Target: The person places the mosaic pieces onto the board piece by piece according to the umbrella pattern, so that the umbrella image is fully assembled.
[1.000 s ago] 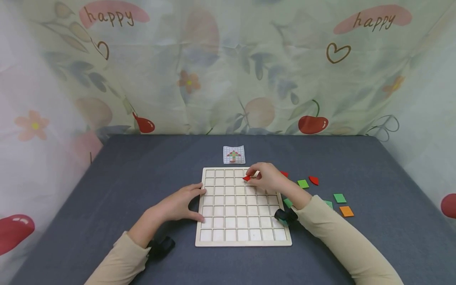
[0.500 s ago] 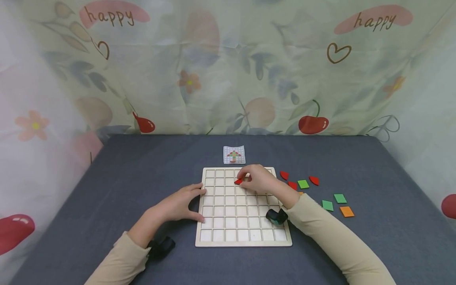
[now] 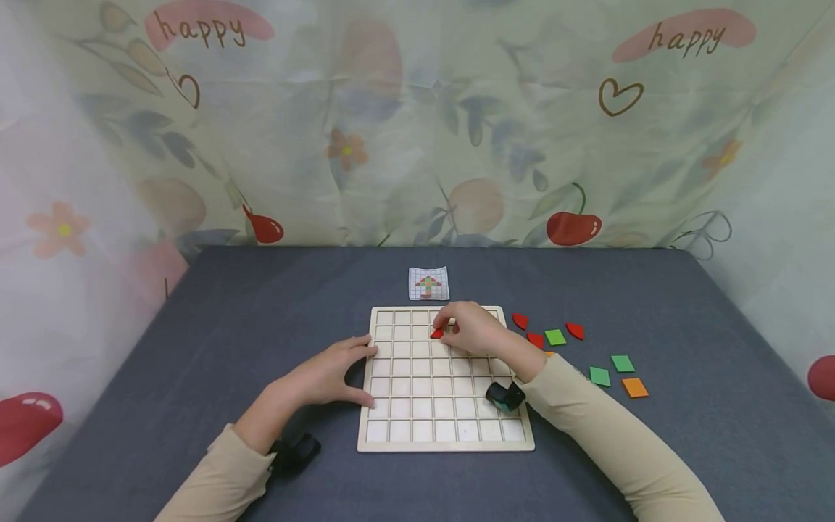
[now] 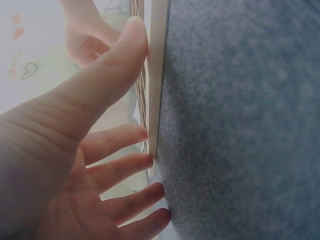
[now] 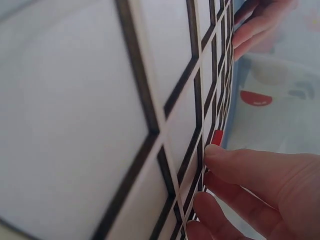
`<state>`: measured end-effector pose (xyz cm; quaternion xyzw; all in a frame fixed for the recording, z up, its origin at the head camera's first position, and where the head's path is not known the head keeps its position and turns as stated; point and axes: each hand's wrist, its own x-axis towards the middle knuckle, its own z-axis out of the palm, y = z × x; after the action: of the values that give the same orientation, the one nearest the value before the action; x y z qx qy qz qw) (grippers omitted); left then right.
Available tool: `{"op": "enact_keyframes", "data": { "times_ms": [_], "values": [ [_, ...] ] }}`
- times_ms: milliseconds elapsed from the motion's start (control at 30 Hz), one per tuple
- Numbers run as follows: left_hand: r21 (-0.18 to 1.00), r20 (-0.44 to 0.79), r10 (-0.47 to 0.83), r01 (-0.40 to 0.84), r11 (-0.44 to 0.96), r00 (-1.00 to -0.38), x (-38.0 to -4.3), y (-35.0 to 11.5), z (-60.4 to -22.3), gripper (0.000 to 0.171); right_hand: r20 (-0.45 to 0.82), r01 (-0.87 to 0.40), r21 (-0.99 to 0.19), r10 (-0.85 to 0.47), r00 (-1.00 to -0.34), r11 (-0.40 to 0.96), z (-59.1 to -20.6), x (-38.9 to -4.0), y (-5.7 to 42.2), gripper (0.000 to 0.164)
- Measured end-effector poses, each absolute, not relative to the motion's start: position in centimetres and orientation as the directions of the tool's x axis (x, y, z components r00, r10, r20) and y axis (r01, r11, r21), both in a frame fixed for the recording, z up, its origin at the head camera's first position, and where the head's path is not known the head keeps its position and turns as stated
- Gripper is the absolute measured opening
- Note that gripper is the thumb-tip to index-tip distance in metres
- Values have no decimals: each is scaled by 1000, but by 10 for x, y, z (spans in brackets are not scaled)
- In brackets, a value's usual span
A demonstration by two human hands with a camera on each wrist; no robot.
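Note:
A pale wooden grid board (image 3: 422, 431) lies flat on the table, its square cells framed by thin raised strips. My right hand (image 3: 471, 330) pinches a small red tile (image 3: 436, 334) over the upper middle cells; in the right wrist view the red tile (image 5: 217, 137) stands out past the thumb, right at the grid. My left hand (image 3: 328, 370) rests against the board's left edge, thumb and fingers spread. The left wrist view has its thumb (image 4: 125, 60) and fingertips along the wooden rim.
A small card (image 3: 428, 283) with a coloured grid picture lies behind the board. Right of the board lie loose red tiles (image 3: 575, 330), a light green tile (image 3: 555, 337), green tiles (image 3: 622, 363) and an orange tile (image 3: 636, 388). The right forearm (image 3: 607, 428) passes over the board's right side.
My right hand has moved left and slightly nearer with the red tile, then stayed almost still over the half second just past. The left hand has kept its place.

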<state>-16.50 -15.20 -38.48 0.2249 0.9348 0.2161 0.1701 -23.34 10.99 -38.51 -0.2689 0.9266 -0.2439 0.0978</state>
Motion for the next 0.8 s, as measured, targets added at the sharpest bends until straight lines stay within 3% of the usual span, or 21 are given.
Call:
{"op": "enact_keyframes", "data": {
  "times_ms": [567,800],
  "values": [
    [481,-218,496,350,804,-840,-165,-153,-385,86,-66,-444,-526,-556,-829,725,-384,-234,112,15],
    [481,-229,488,338,809,-842,-165,-153,-386,86,-46,-400,-561,-510,-859,724,-378,-238,133,19]
  ]
}}
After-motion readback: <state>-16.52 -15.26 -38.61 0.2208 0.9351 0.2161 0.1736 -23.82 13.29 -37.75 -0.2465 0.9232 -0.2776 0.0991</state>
